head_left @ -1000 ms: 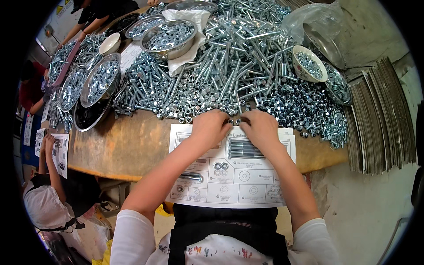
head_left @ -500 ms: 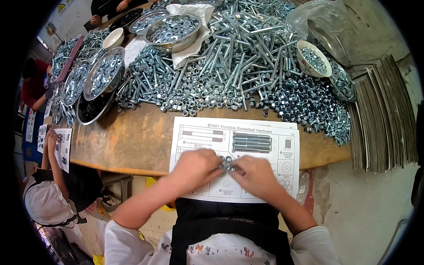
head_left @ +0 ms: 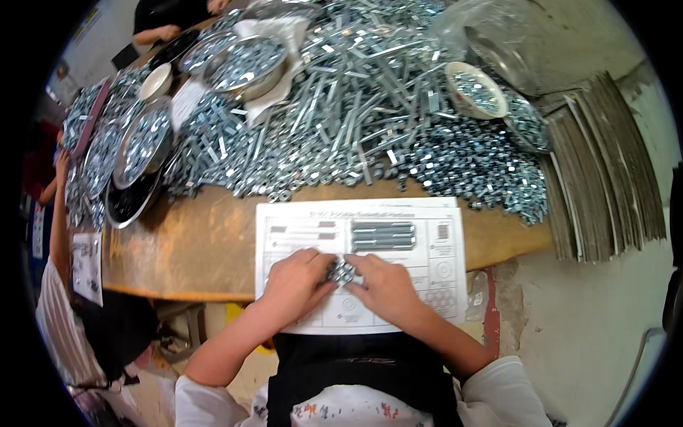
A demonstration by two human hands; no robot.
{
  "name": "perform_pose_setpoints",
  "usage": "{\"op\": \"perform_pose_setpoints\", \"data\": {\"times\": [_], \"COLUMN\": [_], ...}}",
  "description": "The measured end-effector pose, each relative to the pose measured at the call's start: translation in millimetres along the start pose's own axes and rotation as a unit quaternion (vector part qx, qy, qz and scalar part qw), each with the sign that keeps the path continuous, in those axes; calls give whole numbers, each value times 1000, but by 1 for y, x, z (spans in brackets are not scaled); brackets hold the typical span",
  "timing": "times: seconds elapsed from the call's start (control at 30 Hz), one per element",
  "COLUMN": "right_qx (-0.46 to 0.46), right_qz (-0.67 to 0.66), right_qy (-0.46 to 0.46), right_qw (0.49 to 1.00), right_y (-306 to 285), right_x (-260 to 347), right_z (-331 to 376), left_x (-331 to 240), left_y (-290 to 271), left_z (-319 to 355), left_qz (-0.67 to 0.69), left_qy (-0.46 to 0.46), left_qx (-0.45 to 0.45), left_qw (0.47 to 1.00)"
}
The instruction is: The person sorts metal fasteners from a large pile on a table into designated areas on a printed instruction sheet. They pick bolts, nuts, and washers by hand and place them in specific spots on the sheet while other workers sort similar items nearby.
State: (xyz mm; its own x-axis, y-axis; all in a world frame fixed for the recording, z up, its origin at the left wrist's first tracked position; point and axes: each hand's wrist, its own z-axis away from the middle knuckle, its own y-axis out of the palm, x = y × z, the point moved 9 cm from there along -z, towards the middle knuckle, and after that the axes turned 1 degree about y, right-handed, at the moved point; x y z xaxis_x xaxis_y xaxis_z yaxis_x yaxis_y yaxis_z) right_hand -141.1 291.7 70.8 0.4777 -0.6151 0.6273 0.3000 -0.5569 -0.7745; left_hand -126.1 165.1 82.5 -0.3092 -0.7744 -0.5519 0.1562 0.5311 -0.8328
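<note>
A small cluster of silvery nuts lies on a printed parts sheet. My left hand curls against the cluster from the left, thumb and forefinger touching it. From the right, my right hand presses its thumb and fingers to the same nuts. Both hands are closed around the cluster, and the fingers hide some of the nuts. Above them on the sheet, several long bolts lie side by side in a printed box.
A heap of loose bolts covers the table beyond the sheet, with dark nuts at its right. Metal bowls of washers and a patterned bowl stand among them. Stacked cardboard is at right. Co-workers are at left.
The whole view has shifted, so the sheet and hands appear farther left. My fingers have spread around the nut cluster from both sides. The co-worker at left has reached an arm forward.
</note>
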Motion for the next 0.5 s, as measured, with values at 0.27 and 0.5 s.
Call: {"op": "perform_pose_setpoints", "data": {"times": [0.27, 0.5], "right_qx": [-147, -113], "right_qz": [83, 204], "right_qy": [60, 122], "right_qw": [984, 965], "right_y": [-110, -74], "right_x": [-96, -111], "right_z": [-66, -104], "left_x": [-18, 1], "left_y": [-19, 27], "left_z": [-103, -188], "left_qz": [0, -117], "left_qy": [83, 32], "left_qx": [-123, -111], "left_qw": [989, 986]}}
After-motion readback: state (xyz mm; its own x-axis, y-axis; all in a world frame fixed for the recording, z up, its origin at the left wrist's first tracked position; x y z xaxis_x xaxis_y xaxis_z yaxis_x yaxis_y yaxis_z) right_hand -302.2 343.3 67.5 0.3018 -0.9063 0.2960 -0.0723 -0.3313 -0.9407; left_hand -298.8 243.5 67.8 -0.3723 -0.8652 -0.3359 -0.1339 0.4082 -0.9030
